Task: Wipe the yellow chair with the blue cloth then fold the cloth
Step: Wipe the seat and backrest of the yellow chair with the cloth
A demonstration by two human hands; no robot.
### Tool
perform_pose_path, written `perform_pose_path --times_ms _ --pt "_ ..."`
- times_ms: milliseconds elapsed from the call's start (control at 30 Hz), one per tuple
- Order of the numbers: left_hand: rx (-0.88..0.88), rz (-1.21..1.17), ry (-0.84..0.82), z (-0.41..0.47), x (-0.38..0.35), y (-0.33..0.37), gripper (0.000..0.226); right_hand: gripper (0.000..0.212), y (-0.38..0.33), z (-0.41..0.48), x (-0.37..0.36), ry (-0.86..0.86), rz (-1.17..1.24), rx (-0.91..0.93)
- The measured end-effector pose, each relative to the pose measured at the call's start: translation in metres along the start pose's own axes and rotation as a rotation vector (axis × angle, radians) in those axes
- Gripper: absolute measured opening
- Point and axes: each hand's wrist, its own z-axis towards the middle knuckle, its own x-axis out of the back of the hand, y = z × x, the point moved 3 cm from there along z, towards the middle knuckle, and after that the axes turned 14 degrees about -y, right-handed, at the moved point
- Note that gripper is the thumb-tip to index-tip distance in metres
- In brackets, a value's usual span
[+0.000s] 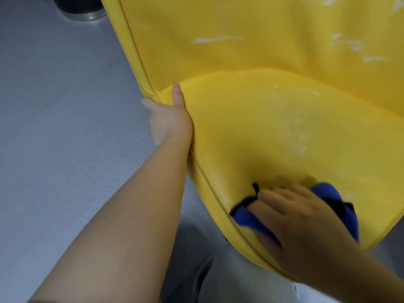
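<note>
The yellow chair (251, 127) fills the upper right, with white scuff marks on its backrest and seat. My left hand (170, 119) grips the chair's left edge where seat meets back, thumb on the seat and fingers wrapped behind. My right hand (301, 224) presses the blue cloth (244, 217) flat against the front part of the seat; the cloth sticks out on both sides of the hand. The hand and cloth are motion-blurred.
Grey speckled floor (54, 127) lies to the left and below the chair. A dark round base with a metal rim (83, 9) stands at the top left. Grey fabric, perhaps my trouser leg (218, 281), shows under the seat's front edge.
</note>
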Motion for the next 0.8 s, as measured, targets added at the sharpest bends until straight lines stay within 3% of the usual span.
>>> perform_pose_path --times_ms 167,367,467,800 --pt "-0.020 0.028 0.007 0.002 0.001 -0.002 0.079 0.020 -0.001 -0.014 -0.005 -0.046 0.027 0.013" --pt "-0.041 0.042 -0.004 -0.001 0.001 -0.001 0.081 0.020 0.070 0.056 0.014 0.205 -0.091 -0.316" --pt "-0.050 0.038 0.012 -0.002 0.002 0.000 0.081 0.024 0.089 0.072 0.015 0.231 -0.053 -0.421" --pt "-0.103 0.162 -0.095 0.035 0.009 0.020 0.088 0.019 0.051 0.059 0.007 0.248 0.322 -0.348"
